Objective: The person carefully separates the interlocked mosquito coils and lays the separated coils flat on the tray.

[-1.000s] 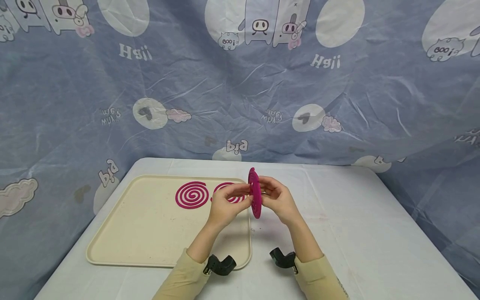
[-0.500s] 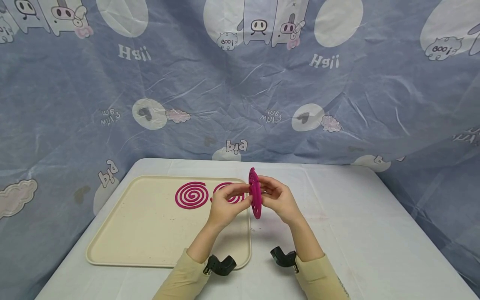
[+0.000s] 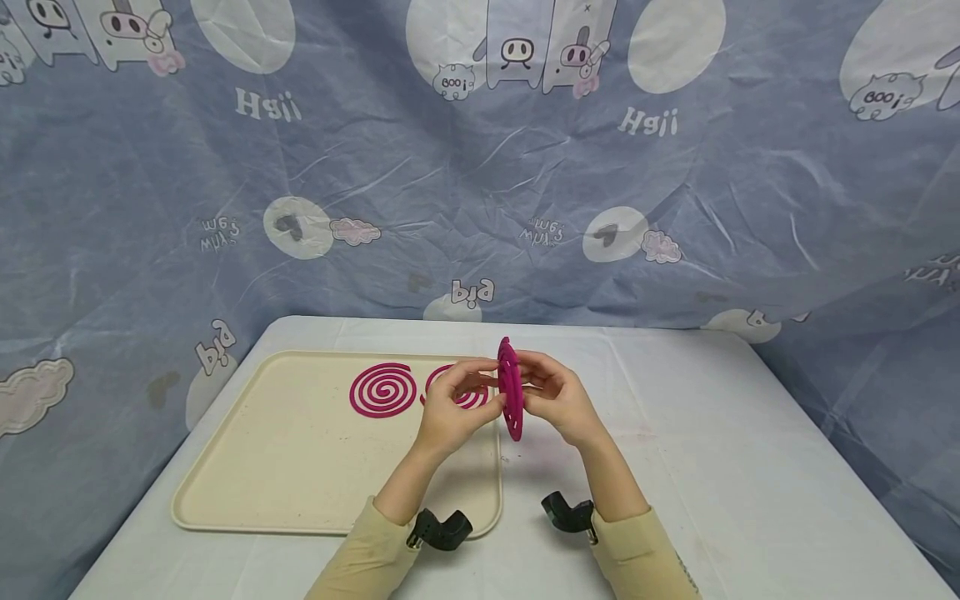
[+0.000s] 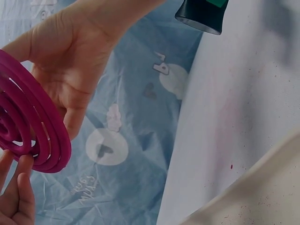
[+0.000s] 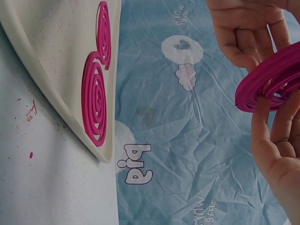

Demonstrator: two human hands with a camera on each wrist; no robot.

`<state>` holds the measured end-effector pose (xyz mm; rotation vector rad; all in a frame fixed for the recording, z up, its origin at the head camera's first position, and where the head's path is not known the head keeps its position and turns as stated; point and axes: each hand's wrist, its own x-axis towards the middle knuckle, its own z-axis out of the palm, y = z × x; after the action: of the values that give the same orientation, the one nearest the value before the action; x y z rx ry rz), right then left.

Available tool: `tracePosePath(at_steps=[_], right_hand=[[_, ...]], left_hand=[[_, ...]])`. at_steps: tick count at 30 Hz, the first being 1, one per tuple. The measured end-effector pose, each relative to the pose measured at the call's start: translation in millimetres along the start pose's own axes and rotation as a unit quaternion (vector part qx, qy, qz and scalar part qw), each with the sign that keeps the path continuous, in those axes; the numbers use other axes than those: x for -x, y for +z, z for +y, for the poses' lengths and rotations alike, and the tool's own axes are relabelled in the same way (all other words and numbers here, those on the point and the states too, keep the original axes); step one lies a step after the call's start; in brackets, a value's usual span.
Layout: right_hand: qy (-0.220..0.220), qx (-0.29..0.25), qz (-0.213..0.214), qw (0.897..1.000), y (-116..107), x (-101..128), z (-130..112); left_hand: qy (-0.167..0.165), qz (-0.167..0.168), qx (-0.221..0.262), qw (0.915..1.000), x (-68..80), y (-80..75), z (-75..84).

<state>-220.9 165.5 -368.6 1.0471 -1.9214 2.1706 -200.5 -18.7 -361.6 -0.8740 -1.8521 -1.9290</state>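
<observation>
Hands: left hand [image 3: 450, 408] and right hand [image 3: 558, 400] pinching upright double coil [image 3: 511, 387], prying.
Done: two single coils [image 3: 384, 389] lying on tray [image 3: 300, 467].
Left: held pair not separating yet.

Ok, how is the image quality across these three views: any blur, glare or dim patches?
Head view: even light, sharp, soft shadows under the arms on the cream plastic tray. Left wrist view: dim, the white table greyish, the dark device at the top edge blurred. Right wrist view: brighter, the magenta spiral coil and right hand slightly soft up close; no glare.
</observation>
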Motion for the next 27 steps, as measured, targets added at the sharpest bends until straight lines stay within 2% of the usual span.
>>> tracePosePath(at_steps=[15, 27], right_hand=[[-0.007, 0.017, -0.006, 1.0, -0.4, 0.1, -2.2], [-0.01, 0.0, -0.002, 1.0, 1.5, 0.5, -1.4]], left_hand=[[-0.013, -0.004, -0.001, 0.9999, 0.6, 0.2, -0.2], [-0.029, 0.005, -0.012, 0.9995, 0.3, -0.4, 4.9]])
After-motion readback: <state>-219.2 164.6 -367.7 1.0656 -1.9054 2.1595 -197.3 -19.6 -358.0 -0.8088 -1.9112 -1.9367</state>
